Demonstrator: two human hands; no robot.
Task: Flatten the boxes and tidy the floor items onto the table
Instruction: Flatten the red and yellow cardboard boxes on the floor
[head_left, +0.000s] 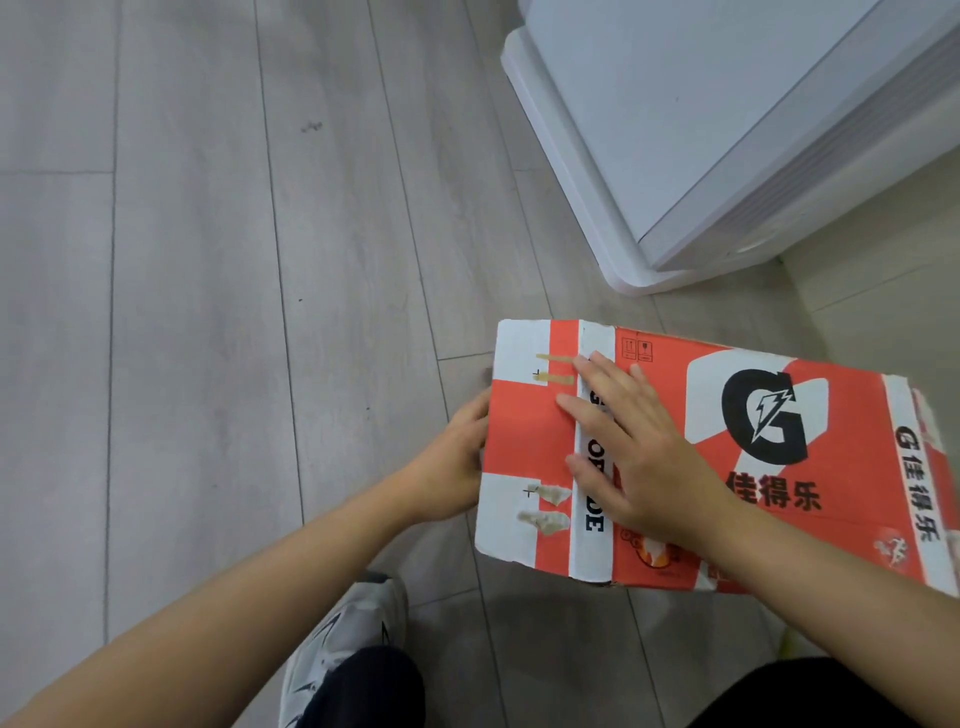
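Observation:
An orange and white cardboard box (524, 431) with a black G logo is held above the grey floor, at the right of the view. My left hand (452, 457) grips its left edge, with the fingers hidden behind the flap. My right hand (634, 447) lies flat on the top face, fingers spread over the white strip with black letters. Torn tape remnants show on the left flap. Whether the box is flat or still has depth cannot be told.
A white appliance (675, 145) stands on the floor at the upper right, close behind the box. My grey shoe (343, 634) and dark trouser legs are at the bottom. Grey plank floor (208, 260) spreads to the left.

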